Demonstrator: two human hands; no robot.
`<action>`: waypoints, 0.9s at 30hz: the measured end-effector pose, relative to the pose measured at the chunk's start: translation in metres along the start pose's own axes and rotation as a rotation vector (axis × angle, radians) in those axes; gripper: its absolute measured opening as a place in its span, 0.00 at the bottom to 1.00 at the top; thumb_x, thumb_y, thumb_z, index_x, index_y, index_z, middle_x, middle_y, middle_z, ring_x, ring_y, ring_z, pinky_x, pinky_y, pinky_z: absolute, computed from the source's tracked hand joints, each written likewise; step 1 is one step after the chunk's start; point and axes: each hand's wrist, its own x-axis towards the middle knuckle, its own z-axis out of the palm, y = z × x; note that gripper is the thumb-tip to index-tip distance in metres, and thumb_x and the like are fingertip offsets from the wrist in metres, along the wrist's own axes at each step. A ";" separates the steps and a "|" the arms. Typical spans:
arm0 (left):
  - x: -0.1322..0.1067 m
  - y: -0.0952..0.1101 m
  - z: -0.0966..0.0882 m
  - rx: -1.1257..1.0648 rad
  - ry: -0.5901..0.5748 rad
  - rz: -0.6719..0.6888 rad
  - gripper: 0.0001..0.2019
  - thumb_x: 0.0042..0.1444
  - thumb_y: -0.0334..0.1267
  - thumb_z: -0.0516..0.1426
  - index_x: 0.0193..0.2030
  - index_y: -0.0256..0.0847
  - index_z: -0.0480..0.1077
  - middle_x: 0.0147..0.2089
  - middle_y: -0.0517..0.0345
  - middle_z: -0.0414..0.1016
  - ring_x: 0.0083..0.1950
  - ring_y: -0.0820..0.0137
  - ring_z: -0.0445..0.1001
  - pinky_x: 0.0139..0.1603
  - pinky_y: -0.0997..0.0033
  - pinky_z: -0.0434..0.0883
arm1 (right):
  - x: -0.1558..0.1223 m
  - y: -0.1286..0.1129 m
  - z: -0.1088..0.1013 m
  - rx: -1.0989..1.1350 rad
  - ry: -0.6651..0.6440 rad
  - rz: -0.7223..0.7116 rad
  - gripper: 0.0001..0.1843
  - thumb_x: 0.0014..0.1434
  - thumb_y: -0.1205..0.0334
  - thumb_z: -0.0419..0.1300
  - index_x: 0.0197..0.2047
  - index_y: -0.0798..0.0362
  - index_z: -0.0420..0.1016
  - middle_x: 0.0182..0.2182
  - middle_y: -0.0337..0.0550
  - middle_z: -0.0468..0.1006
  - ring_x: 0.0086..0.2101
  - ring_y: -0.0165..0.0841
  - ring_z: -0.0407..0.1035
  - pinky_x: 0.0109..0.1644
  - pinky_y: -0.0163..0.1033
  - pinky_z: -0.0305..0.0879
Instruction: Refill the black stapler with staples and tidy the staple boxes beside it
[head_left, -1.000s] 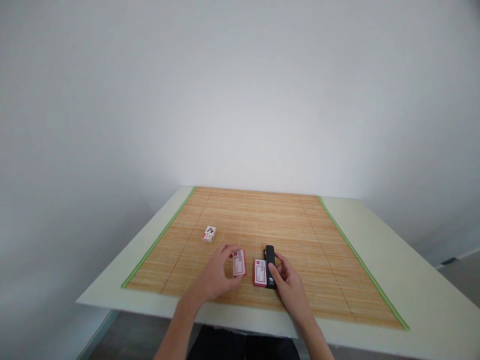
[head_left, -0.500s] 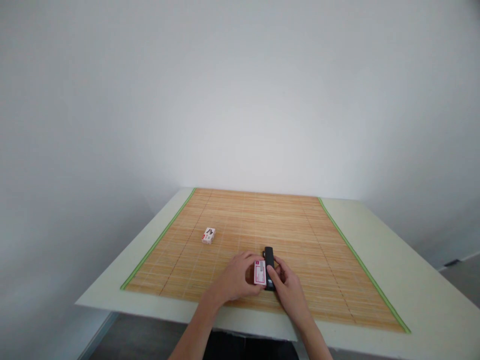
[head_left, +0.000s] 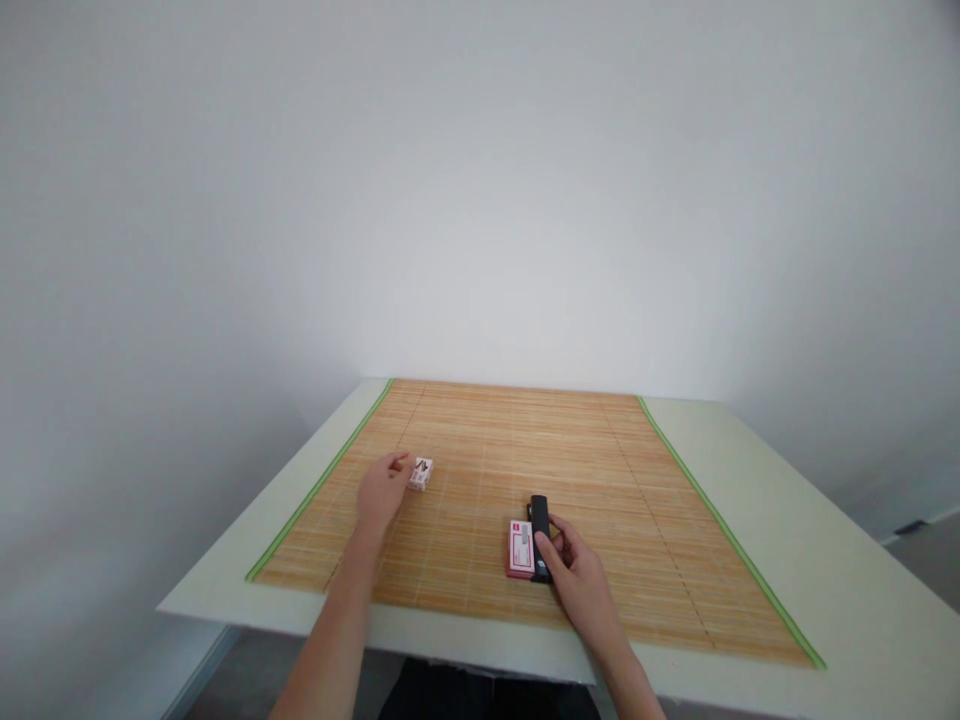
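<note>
On the bamboo mat, my right hand (head_left: 576, 562) is closed around a black stapler (head_left: 540, 518), its thumb on top and its fingers along the right side. Against the stapler's left side lies a flat white-and-pink box (head_left: 520, 548), with no hand on it. Farther off to the left, my left hand (head_left: 385, 488) is at a small white box (head_left: 422, 473) with a dark picture on its top. The fingers of that hand are bent but apart, and they cover the box's left edge. A firm hold on it does not show.
The green-edged bamboo mat (head_left: 517, 430) covers the middle of a pale table (head_left: 739, 465). A white wall (head_left: 510, 220) rises behind the table's far edge. The table's front edge runs just above my lap.
My left hand has let go of the white-and-pink box and moved left and away from me to the small white box. My right hand stays on the stapler.
</note>
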 end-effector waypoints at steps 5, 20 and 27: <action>-0.005 0.004 0.025 -0.047 -0.177 0.019 0.19 0.60 0.53 0.59 0.48 0.43 0.82 0.41 0.53 0.84 0.37 0.62 0.79 0.40 0.66 0.71 | 0.000 0.000 0.001 -0.013 0.000 0.002 0.31 0.64 0.38 0.58 0.59 0.52 0.75 0.26 0.37 0.70 0.28 0.36 0.65 0.32 0.39 0.60; -0.085 0.084 0.102 -0.203 -0.361 0.067 0.21 0.60 0.54 0.60 0.51 0.42 0.81 0.46 0.47 0.85 0.47 0.55 0.82 0.47 0.62 0.74 | -0.001 -0.005 0.003 -0.044 0.021 -0.041 0.29 0.65 0.39 0.57 0.58 0.52 0.76 0.25 0.37 0.72 0.27 0.36 0.67 0.32 0.39 0.61; -0.121 0.080 0.098 -0.329 -0.251 0.021 0.26 0.69 0.56 0.49 0.59 0.41 0.75 0.58 0.44 0.79 0.59 0.56 0.77 0.62 0.55 0.70 | -0.014 0.000 -0.003 -0.055 0.088 -0.053 0.30 0.67 0.42 0.56 0.63 0.51 0.71 0.41 0.47 0.81 0.40 0.43 0.75 0.47 0.47 0.72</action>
